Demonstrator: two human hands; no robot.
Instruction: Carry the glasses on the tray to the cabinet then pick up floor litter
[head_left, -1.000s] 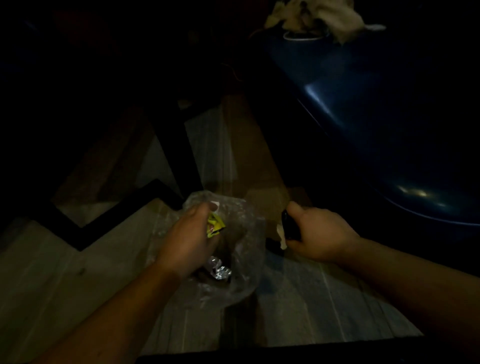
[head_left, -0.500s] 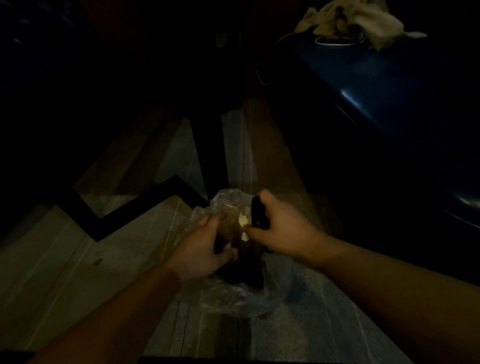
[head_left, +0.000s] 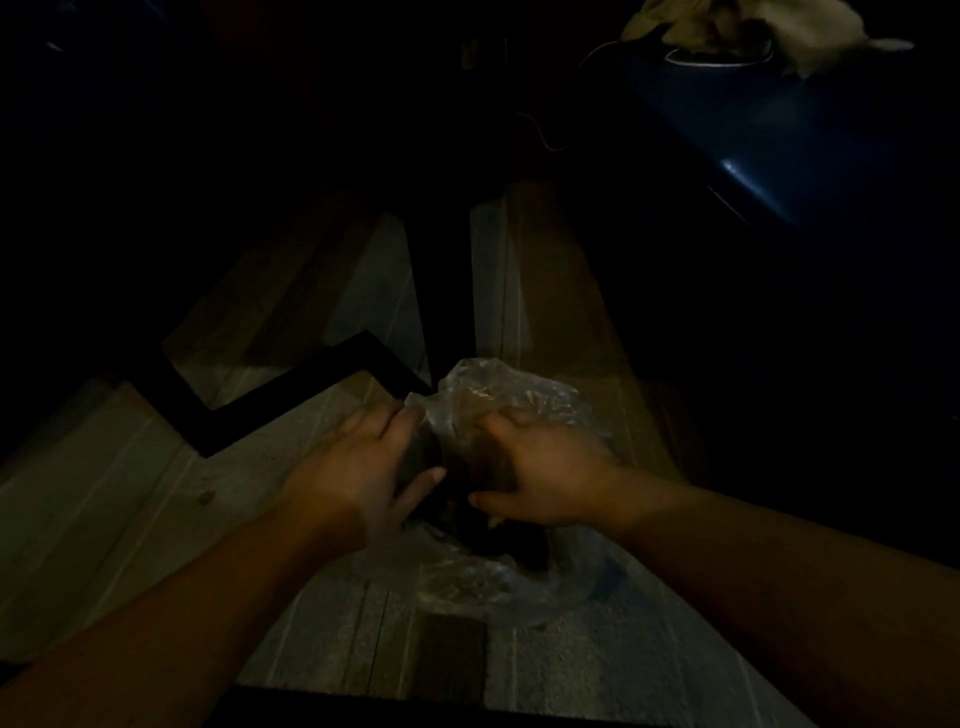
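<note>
The scene is very dim, and both bare hands work at a clear plastic bag (head_left: 511, 395) held just below the middle of the view, above a pale plank floor (head_left: 104, 499). The left hand (head_left: 358, 473) grips the bag's edge at about nine o'clock of its mouth, fingers curled over the film and thumb pointing toward the other hand. The right hand (head_left: 540, 467) sits at about three o'clock of the mouth, its fingers reaching down into the opening; whether they are closed on anything inside cannot be told (the interior is only a dark mass). The two hands are close together, thumbs nearly meeting, with the bag between them and its crumpled lower part hanging toward six o'clock. The litter inside the bag shows only as dark shapes, too murky to name. At ten o'clock from the hands a black zigzag bar (head_left: 291, 395) crosses the floor. Far off at one o'clock, a pale crumpled cloth (head_left: 727, 26) lies on a dark blue glossy surface (head_left: 831, 145).
</note>
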